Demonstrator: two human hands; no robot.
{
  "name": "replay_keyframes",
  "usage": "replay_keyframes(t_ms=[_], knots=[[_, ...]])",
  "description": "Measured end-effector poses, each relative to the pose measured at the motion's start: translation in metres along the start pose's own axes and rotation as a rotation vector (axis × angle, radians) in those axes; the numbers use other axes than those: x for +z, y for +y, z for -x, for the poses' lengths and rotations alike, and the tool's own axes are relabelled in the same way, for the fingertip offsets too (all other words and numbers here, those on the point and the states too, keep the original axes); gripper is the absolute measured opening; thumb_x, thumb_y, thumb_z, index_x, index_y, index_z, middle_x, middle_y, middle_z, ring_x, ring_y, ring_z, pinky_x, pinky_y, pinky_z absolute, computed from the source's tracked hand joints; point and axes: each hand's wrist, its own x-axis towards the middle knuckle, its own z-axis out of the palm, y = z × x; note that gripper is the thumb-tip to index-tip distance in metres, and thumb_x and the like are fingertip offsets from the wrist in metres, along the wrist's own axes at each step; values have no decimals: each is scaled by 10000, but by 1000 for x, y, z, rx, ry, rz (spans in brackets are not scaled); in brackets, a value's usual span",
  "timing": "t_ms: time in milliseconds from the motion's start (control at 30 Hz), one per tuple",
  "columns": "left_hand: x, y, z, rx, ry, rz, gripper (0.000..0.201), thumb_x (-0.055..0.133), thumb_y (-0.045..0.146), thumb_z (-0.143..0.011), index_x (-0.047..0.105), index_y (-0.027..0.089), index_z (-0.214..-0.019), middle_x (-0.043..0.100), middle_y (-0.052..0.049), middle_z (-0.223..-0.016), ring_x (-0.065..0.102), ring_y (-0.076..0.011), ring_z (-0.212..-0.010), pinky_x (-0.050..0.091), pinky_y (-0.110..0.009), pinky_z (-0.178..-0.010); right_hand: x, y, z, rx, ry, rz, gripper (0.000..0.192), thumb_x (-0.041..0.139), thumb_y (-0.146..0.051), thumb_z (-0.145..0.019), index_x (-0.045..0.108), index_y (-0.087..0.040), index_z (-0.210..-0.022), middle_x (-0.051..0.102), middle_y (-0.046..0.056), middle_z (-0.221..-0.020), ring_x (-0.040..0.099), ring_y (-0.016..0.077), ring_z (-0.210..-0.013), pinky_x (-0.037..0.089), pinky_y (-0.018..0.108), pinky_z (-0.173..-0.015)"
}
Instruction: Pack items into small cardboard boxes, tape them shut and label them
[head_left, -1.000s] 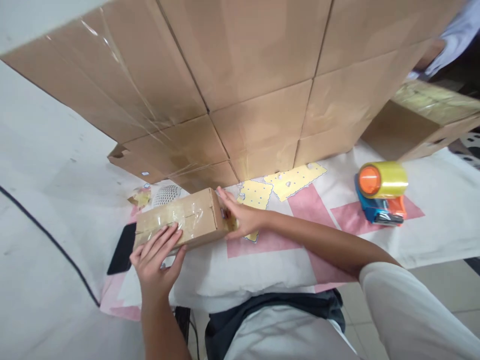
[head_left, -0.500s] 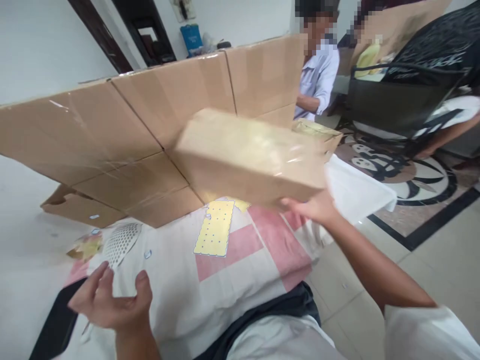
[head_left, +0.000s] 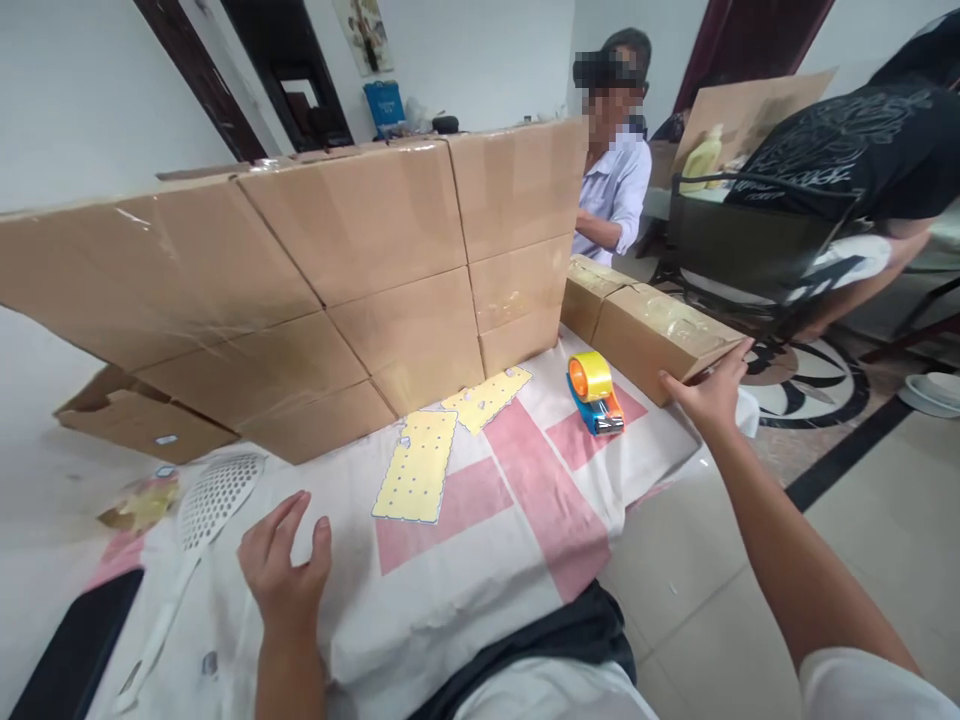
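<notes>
The right hand (head_left: 709, 395) reaches out to the far right edge of the cloth-covered table (head_left: 480, 560), its fingers spread and laid against the near end of a long brown cardboard box sealed with clear tape (head_left: 664, 338). The grip is loose: the fingertips touch the box's corner, not closed around it. This box lies flat on the table's right edge, its flaps taped shut, so what it holds cannot be told. Just behind it, touching, lies a second taped brown box (head_left: 589, 290), likewise closed.

The left hand (head_left: 285, 570) hovers low over the white and pink checked cloth near the body, fingers open and curled slightly, holding nothing. Near it to the left lies a white perforated plastic skimmer (head_left: 214, 490).

Just left of the long box stands a blue tape dispenser with a yellow roll (head_left: 594, 392). Two yellow dotted sticker sheets (head_left: 420, 478) lie mid-table. A wall of stacked, taped cardboard cartons (head_left: 337, 270) rises behind them. Beyond it sits a person in a pale shirt (head_left: 615, 190).
</notes>
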Motion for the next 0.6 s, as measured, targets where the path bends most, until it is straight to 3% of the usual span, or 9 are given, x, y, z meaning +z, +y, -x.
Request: replay_keyframes(t_ms=[100, 233, 367, 433, 600], knots=[[1, 1, 3, -69, -8, 24, 392, 734, 195, -832, 700, 203, -1223, 735, -139, -1172, 698, -298, -1022, 519, -476, -975, 24, -13, -16, 1, -48, 64, 1471, 873, -525, -630, -75, -20, -1635, 243, 370, -1568, 424, 456, -1395, 413, 512, -1094], [3, 5, 2, -103, -15, 42, 367, 718, 191, -859, 699, 214, -1225, 726, -132, -1171, 685, -293, -1042, 518, -477, -986, 58, -35, -38, 46, -113, 125, 1492, 849, -492, -627, -159, -26, -1624, 243, 366, -1559, 523, 482, -1309, 455, 551, -1057], [6, 5, -1, -125, -66, 59, 339, 684, 200, -892, 687, 233, -1229, 722, -116, -1164, 680, -279, -1039, 519, -468, -980, 87, -60, -55, -5, -174, 99, 1441, 805, -525, -716, -193, 12, -1604, 239, 382, -1539, 537, 435, -1300, 447, 493, -1053], [7, 5, -1, -136, -90, 65, 314, 665, 214, -908, 685, 241, -1221, 723, -106, -1152, 679, -272, -1029, 519, -463, -970, 99, -69, -63, -38, -222, 62, 1448, 812, -535, -735, -204, 36, -1594, 205, 400, -1545, 492, 413, -1356, 419, 451, -1077], [7, 9, -1, -235, -136, 127, 242, 633, 278, -935, 698, 258, -1168, 724, -82, -1144, 676, -254, -1046, 515, -443, -971, 120, -75, -88, -28, -319, 34, 1638, 970, -396, -555, -224, 56, -1581, 137, 452, -1566, 253, 438, -1537, 318, 443, -1181]])
